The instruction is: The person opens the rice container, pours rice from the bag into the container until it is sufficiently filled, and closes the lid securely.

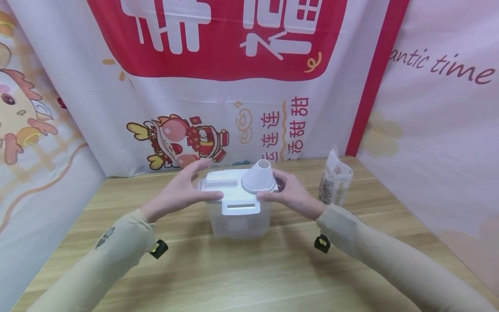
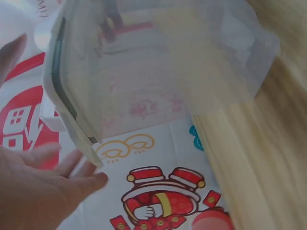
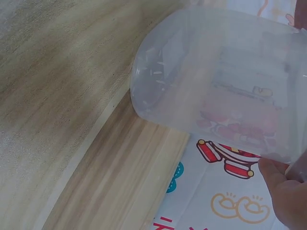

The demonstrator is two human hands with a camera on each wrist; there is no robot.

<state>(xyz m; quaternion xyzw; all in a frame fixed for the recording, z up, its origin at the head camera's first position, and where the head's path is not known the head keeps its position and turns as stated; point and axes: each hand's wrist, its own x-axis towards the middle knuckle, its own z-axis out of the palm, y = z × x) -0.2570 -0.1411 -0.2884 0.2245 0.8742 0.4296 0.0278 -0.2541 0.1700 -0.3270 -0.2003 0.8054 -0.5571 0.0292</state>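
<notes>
A clear plastic storage container (image 1: pixel 240 223) with a white lid (image 1: pixel 222 184) stands on the wooden table between the two hands. A white cone-shaped cup (image 1: pixel 259 177) sits on the lid's right half, narrow end up. My left hand (image 1: pixel 181 190) is at the lid's left end, thumb along the front edge. In the left wrist view, its fingers (image 2: pixel 88 184) extend, relaxed, beside a side latch (image 2: pixel 81 139). With the thumb at the lid's front, my right hand (image 1: pixel 290 190) grips the right end. Its fingers (image 3: pixel 283 187) reach the container's far side in the right wrist view.
A white printed plastic bag (image 1: pixel 335 180) stands to the right, near the right forearm. The wooden table (image 1: pixel 234 277) ends at the back against a printed cloth (image 1: pixel 234 99). More printed cloth hangs on the left and right.
</notes>
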